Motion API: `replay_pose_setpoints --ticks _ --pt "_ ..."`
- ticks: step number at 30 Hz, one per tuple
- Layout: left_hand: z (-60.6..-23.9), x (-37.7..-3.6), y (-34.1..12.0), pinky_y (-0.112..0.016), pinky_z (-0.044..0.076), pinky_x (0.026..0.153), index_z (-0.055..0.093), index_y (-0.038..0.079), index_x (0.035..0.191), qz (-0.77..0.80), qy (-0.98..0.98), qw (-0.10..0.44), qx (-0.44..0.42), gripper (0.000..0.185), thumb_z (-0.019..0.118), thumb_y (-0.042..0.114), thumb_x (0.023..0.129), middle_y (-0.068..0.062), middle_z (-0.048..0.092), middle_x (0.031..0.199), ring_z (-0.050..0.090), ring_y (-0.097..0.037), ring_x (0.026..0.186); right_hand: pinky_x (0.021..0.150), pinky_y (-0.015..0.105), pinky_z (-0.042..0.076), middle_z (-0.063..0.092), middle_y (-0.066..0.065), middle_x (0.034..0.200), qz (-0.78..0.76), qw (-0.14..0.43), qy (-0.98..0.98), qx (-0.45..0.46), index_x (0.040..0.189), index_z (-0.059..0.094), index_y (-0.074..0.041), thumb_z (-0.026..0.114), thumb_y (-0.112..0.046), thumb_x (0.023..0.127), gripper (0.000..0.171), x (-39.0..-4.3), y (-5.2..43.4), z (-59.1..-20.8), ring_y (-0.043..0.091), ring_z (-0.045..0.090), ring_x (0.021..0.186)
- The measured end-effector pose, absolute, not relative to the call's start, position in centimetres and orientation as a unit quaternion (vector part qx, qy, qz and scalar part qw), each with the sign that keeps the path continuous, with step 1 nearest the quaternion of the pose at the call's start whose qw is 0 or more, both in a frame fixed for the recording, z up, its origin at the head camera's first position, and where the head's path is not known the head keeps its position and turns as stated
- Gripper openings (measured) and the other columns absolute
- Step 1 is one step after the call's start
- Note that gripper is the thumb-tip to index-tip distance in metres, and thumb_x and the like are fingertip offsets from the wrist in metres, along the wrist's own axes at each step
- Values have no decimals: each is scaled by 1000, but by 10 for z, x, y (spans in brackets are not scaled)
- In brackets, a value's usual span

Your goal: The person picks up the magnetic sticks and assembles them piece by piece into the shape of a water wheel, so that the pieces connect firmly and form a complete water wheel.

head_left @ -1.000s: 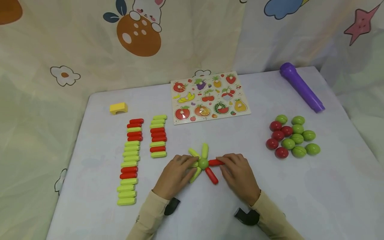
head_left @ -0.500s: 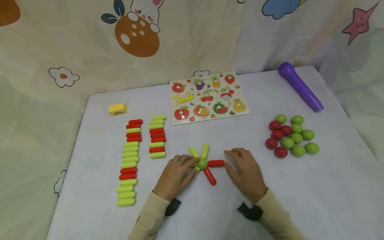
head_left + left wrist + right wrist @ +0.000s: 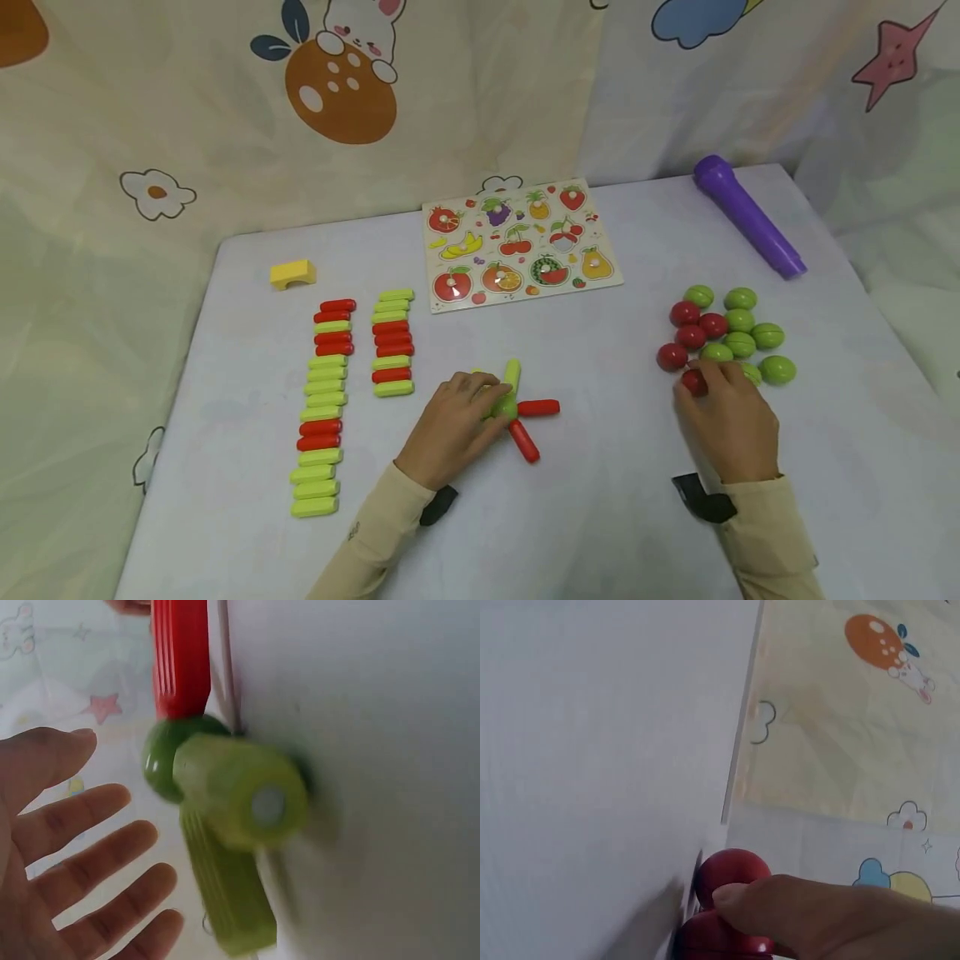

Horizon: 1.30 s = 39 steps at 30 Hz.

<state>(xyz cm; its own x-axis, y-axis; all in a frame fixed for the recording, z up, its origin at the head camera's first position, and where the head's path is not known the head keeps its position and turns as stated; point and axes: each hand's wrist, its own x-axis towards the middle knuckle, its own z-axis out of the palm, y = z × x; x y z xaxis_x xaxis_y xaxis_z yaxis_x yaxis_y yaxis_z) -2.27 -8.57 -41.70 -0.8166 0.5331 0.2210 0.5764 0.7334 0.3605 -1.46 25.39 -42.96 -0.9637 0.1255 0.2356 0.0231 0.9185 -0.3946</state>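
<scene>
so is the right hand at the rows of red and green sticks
No, the right hand is at the cluster of balls, touching a red ball.

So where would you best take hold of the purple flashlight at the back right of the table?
Probably the purple flashlight is best gripped round its slim barrel, just below the wider head, coming from above with fingers across its length. It lies flat and diagonal on the table, with open space on both long sides.
</scene>
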Motion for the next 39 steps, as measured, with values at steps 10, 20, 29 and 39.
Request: replay_pose_setpoints --ticks 10,20,29,39 --pt "-422 -31 -62 -35 44 91 67 15 117 -189 -912 53 -361 35 69 34 88 4 67 114 54 -19 110 68 22 49 66 2 95 335 96 -934 73 110 68 -8 79 -9 77 34 -13 220 -439 12 58 81" --pt "-426 -39 -49 -37 42 90 73 20 106 -150 -924 46 -349 24 74 29 84 5 72 94 55 -18 104 76 14 50 66 2 108 498 20 -858 122 118 64 -7 75 -3 80 40 -12 188 -446 8 63 89" --pt "-429 -39 -51 -36 43 91 74 19 105 -192 -922 54 -332 25 76 30 83 6 72 93 55 -16 103 79 16 51 68 0 112 531 1 -843 89 120 64 -12 74 -7 82 39 -11 180 -449 9 65 93" --pt "-429 -38 -54 -34 43 91 75 18 103 -190 -920 65 -337 24 76 28 82 6 71 94 52 -13 99 72 20 52 69 -1 106 513 3 -850 118 118 64 -10 74 -9 83 36 -12 170 -448 10 64 86"
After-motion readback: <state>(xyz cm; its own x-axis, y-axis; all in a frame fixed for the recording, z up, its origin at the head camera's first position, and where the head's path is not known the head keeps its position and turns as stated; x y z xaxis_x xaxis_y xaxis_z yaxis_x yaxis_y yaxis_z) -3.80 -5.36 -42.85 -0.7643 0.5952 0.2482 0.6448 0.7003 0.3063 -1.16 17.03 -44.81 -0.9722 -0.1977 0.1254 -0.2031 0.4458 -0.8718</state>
